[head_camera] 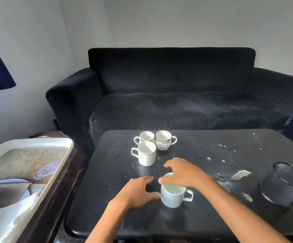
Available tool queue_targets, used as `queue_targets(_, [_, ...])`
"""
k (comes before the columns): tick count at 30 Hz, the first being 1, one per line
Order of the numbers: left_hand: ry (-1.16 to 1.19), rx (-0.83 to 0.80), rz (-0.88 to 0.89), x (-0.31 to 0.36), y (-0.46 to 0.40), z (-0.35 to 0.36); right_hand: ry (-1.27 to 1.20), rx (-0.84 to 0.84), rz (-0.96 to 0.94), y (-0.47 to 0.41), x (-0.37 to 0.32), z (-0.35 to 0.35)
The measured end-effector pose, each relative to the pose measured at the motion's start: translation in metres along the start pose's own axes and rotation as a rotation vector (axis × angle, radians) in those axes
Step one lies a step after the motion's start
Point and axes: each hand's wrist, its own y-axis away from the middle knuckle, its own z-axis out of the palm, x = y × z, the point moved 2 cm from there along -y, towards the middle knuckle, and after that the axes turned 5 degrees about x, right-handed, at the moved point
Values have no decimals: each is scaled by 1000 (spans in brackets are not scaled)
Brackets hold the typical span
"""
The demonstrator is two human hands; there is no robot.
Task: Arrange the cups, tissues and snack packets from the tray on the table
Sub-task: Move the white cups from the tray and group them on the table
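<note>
A white cup (172,197) stands upright near the front of the black table (107,190), its handle pointing right. My right hand (182,174) hovers over its rim with fingers spread. My left hand (138,192) is just left of it, fingers apart, thumb tip touching or nearly touching the cup's side. Three more cups stand grouped further back: a plain white cup (146,153), a small cup (146,137) behind it, and a round gold-patterned cup (163,139). The tray (37,142) at the left holds white tissues (10,223).
A black mesh holder (282,185) lies tilted at the table's right side. Scraps and white specks (241,174) dot the tabletop. A dark sofa (177,95) stands behind the table. The tray rests on a dark wooden stand (58,195) at the left.
</note>
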Motion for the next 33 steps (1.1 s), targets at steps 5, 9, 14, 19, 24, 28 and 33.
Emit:
queue_targets(5, [105,-79,35,15,7,0,117,-103,-17,24,6,2])
queue_targets(9, [-4,-62,14,26,9,2,112,-51,-2,29,11,5])
queue_targets(14, [-76,41,13,38,4,1,47,29,13,21,15,5])
queue_targets(19, [-5,98,11,46,-9,-1,-29,109,59,7,22,4])
queue_targets(24, [44,172,-33,47,-21,-2,-56,217,69,-9,29,8])
queue_targets(28, [57,333,-120,44,-25,-6,-27,268,29,-24,37,18])
queue_targets(33, [206,461,-174,42,-26,-6,23,310,-47,-37,45,38])
